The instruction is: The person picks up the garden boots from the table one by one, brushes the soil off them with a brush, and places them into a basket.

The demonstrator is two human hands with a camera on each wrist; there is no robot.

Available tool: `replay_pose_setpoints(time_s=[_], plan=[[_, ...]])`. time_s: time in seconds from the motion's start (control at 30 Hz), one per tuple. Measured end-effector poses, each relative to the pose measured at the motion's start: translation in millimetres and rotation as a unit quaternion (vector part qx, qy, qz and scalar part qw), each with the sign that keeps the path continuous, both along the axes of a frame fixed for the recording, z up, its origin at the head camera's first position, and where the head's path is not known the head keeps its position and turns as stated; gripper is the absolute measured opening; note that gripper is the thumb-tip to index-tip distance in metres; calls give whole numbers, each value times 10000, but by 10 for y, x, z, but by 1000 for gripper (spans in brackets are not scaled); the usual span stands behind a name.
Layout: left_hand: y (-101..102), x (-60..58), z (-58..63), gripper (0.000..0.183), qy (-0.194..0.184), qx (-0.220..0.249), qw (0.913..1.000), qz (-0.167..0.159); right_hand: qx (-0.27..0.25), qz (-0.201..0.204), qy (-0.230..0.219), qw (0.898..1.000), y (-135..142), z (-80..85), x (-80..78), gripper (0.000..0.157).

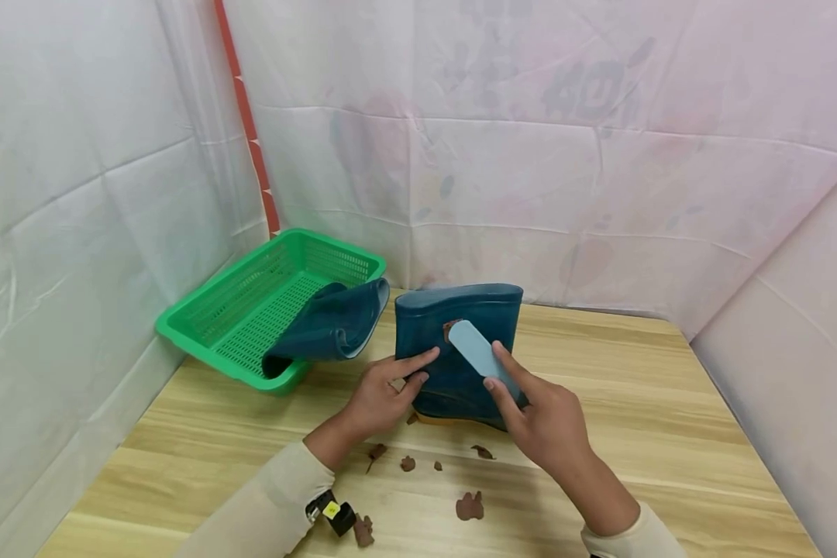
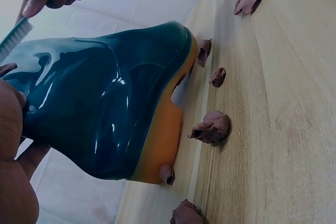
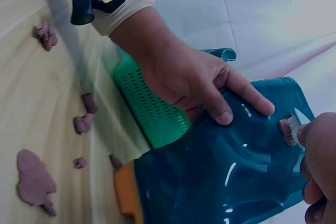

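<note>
A dark blue-green rubber boot (image 1: 453, 384) with an orange sole stands upright on the wooden table. My left hand (image 1: 380, 395) grips the boot's side, thumb and forefinger lying on its shaft. In my right hand (image 1: 547, 422) is a scrubbing brush (image 1: 481, 353) with a light blue back, pinched between thumb and fingers. White bristles show on the brush (image 2: 16, 38) in the left wrist view. The brush's head meets a reddish-brown clay-like patch (image 3: 286, 131) on the upper shaft. My remaining right fingers are partly hidden in the head view.
A green plastic basket (image 1: 212, 353) stands at the back left, with a second rubber boot (image 1: 328, 325) lying across its near-right side. Several brown clay-like lumps, including a flat piece (image 1: 470, 506), lie scattered on the table (image 1: 635, 387) before the boot. White sheeting (image 1: 502, 178) encloses the table.
</note>
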State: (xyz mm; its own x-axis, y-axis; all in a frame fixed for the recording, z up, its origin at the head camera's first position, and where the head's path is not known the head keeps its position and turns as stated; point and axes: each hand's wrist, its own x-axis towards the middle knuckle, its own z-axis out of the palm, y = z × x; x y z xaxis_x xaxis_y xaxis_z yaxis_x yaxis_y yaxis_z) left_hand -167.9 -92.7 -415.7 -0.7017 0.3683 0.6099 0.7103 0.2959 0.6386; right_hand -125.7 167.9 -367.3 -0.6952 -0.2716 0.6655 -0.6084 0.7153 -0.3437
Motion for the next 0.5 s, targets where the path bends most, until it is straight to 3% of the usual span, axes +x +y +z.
replay_pose_setpoints(time_s=[0.3,0.5], plan=[[1,-4,-6,47,-98,47,9999,-52,223,-58,-410,9989,40,-138,75,58],[-9,1,7,44,-269,137,9994,-172,-42,198,52,9998,66,-124,56,53]])
